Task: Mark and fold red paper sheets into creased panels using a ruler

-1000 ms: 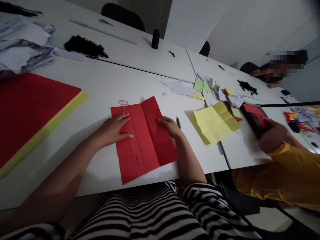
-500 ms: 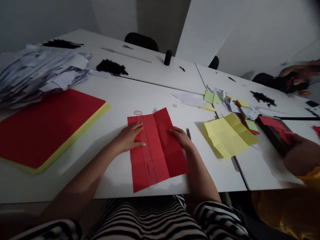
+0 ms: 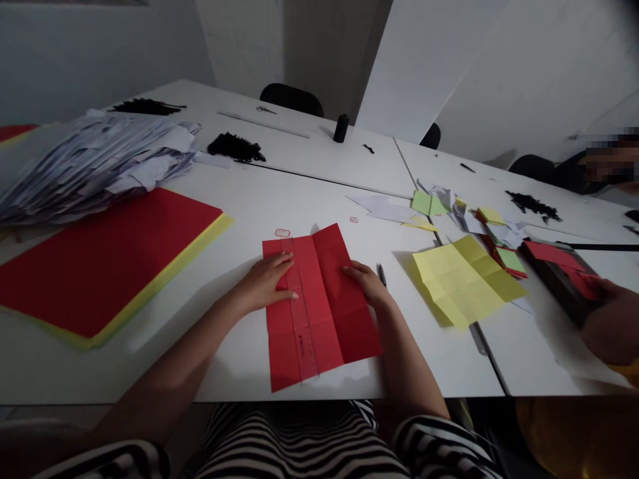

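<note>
A creased red paper sheet (image 3: 329,313) lies on the white table (image 3: 279,199) in front of me. A clear ruler (image 3: 303,319) runs lengthwise down the sheet. My left hand (image 3: 264,283) rests flat on the ruler and the sheet's left part, fingers stretched out. My right hand (image 3: 367,283) lies on the sheet's right edge with its fingers curled down onto the paper. A dark pen (image 3: 381,273) sits just right of that hand.
A large stack of red and yellow sheets (image 3: 104,259) lies at left, with a heap of white paper (image 3: 90,159) behind it. An unfolded yellow sheet (image 3: 466,279) and small paper scraps (image 3: 449,203) lie at right. Another person's hand (image 3: 612,322) holds a dark, red-topped object (image 3: 562,269).
The view has tilted up and shifted, showing more of the far table and the paper heap. My hands and the red sheet have kept their places relative to each other.
</note>
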{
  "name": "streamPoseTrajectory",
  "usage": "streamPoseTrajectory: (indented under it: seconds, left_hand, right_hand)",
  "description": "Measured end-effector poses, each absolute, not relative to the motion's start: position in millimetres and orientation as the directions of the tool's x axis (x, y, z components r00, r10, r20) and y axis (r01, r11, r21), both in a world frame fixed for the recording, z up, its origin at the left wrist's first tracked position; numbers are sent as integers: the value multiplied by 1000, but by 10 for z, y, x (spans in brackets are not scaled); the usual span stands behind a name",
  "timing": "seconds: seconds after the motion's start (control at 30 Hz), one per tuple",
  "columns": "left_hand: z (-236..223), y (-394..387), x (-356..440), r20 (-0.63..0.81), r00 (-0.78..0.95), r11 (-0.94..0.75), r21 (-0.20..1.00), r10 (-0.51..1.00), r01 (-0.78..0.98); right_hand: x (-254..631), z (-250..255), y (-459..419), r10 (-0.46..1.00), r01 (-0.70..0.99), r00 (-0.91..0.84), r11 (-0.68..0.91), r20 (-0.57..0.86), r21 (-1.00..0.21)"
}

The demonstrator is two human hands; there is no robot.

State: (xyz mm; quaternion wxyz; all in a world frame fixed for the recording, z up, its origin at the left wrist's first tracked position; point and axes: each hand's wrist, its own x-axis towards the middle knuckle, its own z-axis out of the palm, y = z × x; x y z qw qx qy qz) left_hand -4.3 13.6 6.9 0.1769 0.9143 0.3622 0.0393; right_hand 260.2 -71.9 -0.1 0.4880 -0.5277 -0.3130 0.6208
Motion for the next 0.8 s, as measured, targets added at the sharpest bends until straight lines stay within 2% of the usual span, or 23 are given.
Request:
streamPoseTrajectory:
  seconds: [0.8]
  left_hand:
    - [30, 137, -36, -50, 736, -678, 351, 675, 646]
  right_hand:
    - [2612, -20, -714, 938, -246, 40, -323, -343, -914]
